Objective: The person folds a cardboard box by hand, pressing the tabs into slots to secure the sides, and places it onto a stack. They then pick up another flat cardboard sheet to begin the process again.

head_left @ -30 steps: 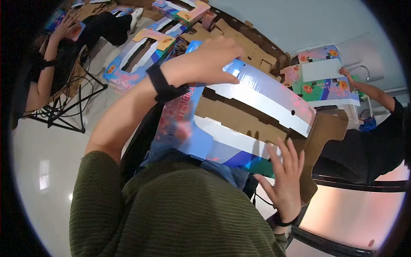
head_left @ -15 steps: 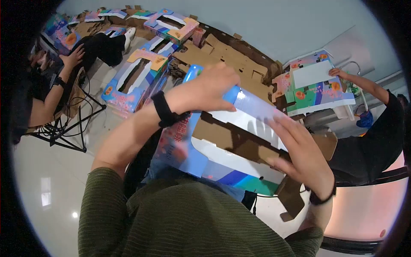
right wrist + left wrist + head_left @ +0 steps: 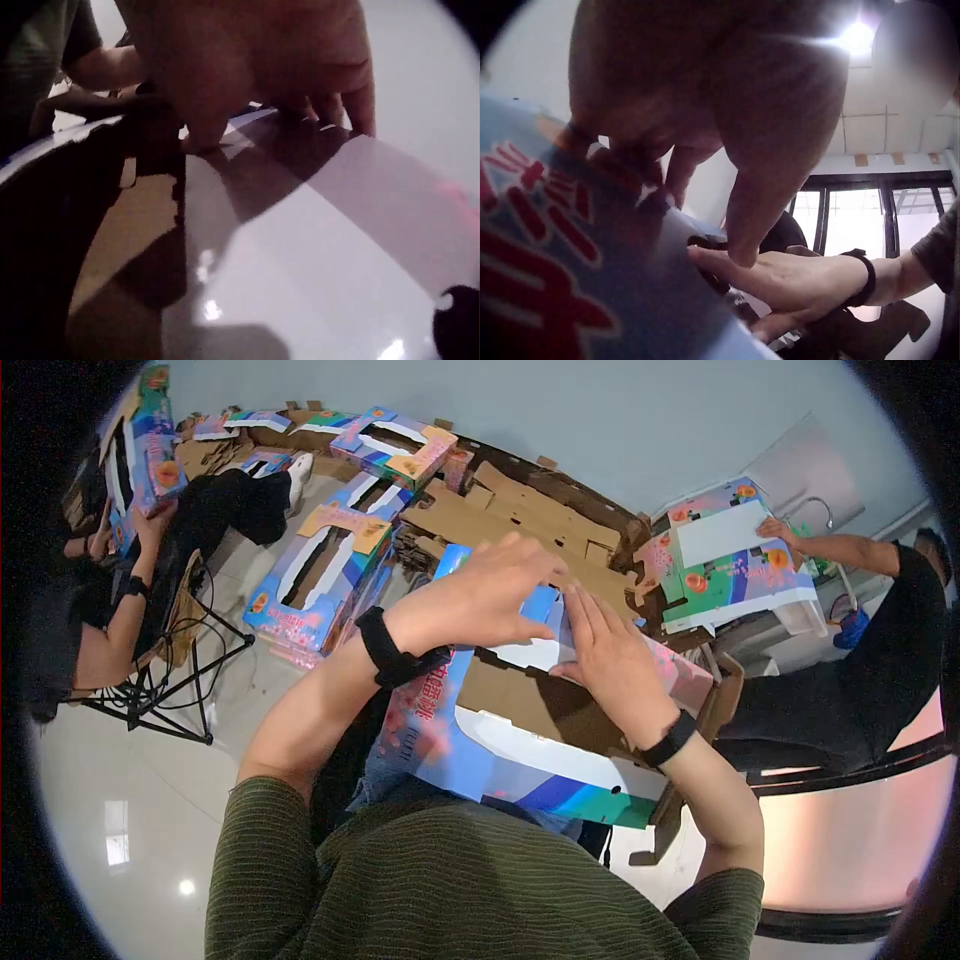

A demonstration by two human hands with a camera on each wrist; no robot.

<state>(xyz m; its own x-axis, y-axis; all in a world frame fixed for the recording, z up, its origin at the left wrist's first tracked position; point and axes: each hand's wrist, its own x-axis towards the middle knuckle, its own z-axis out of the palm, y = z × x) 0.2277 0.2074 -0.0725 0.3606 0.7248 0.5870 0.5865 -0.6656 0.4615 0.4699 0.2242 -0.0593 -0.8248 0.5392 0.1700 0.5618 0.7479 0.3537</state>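
A colourful printed carton (image 3: 452, 750) lies tilted across the person's lap, with a long opening in its upper face and brown cardboard flaps (image 3: 725, 695) standing out at its right end. The left hand (image 3: 480, 595) grips the far left corner, thumb on the near side of the edge. Close beside it, the right hand (image 3: 618, 672) pinches the far strip, fingers over the printed side and thumb at the opening's edge. In the left wrist view, red characters show on the carton (image 3: 540, 247). The white strip (image 3: 277, 262) runs below the right hand (image 3: 262, 67) in the right wrist view.
Printed cartons (image 3: 318, 575) are stacked at the back left, beside flat brown cardboard (image 3: 510, 530). A black folding stand (image 3: 160, 705) is at left. Another person holds a carton (image 3: 155, 455) there; a person at right touches a white panel (image 3: 722, 538) on a carton.
The right hand has come from the carton's near right side up to the far strip, close to the left hand. At far left, another person has raised a carton. The left hand keeps its corner grip.
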